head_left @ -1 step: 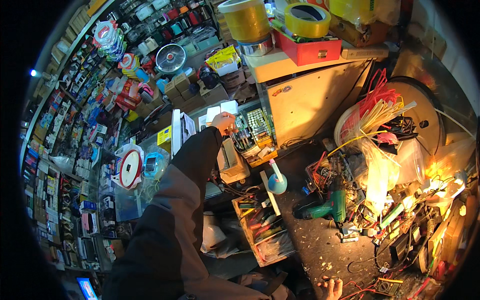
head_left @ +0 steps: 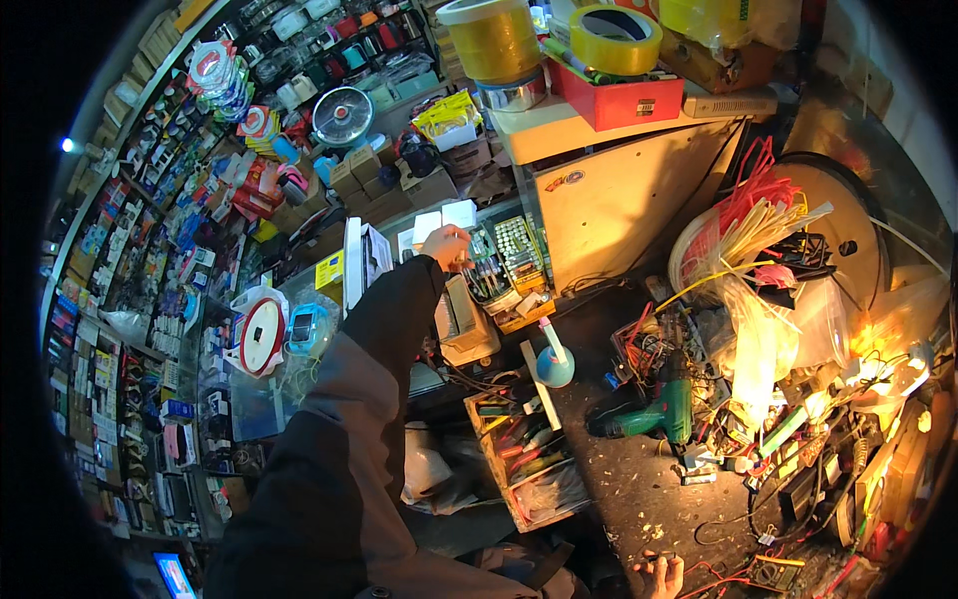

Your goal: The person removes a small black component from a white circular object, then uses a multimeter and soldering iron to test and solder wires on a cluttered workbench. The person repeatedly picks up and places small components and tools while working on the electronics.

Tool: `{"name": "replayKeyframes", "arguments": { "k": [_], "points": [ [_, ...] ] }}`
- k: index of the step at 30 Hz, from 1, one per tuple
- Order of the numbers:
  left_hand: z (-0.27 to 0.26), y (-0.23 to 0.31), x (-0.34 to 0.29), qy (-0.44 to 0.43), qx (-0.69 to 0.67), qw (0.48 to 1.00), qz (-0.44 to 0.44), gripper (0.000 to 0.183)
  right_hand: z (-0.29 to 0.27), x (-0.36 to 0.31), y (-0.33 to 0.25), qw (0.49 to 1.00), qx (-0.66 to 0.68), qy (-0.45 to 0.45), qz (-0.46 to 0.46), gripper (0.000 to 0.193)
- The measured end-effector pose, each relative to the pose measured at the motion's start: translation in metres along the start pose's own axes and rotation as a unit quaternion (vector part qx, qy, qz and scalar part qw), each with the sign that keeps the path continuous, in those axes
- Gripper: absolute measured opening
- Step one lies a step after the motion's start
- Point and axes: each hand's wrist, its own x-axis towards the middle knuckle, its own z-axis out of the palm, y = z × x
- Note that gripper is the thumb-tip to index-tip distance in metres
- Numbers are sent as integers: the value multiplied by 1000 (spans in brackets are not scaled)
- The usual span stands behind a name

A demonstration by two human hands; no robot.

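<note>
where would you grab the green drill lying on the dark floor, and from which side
Grip the green drill by its handle, the thick green part at its right end, coming down from above. It lies flat with the dark nose pointing left, and tangled wires crowd its upper side.

A crowded electronics repair shop. Left of the tan wooden cabinet point(head_left: 619, 200), wall racks of small packaged accessories point(head_left: 110, 329) fill the view; above it sit 2 wide yellow tape rolls point(head_left: 609, 38); below it lie a green power drill point(head_left: 654, 414) and tangled coloured wires point(head_left: 659, 339).

The cluttered workbench point(head_left: 639, 499) is viewed steeply downward from head height through a single wide fisheye, edges bent.
</note>
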Motion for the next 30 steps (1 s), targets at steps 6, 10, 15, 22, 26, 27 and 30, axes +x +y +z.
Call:
{"name": "replayKeyframes", "arguments": {
  "k": [6,10,15,22,26,27,30],
  "points": [
    [-11,-14,-19,-35,54,998,1,16,-4,15,18,996,61,-35,46,23],
    [5,-6,-6,-55,-56,996,-44,14,-10,21,31,990,112,-3,84,27],
    [57,23,24,-49,-50,997,-36,13,-29,25,41,997,54,-47,32,28],
    [94,22,70,-6,495,843,212,28,-43,20,61,997,63,-3,47,22],
    [101,31,82,-6,399,914,69,24,-42,16,65,991,79,23,101,21],
    [103,32,82,0,388,920,49,24,-40,17,64,992,81,12,100,21],
    [107,33,83,14,359,933,2,27,-30,18,56,991,92,-2,102,22]
  ]
}}
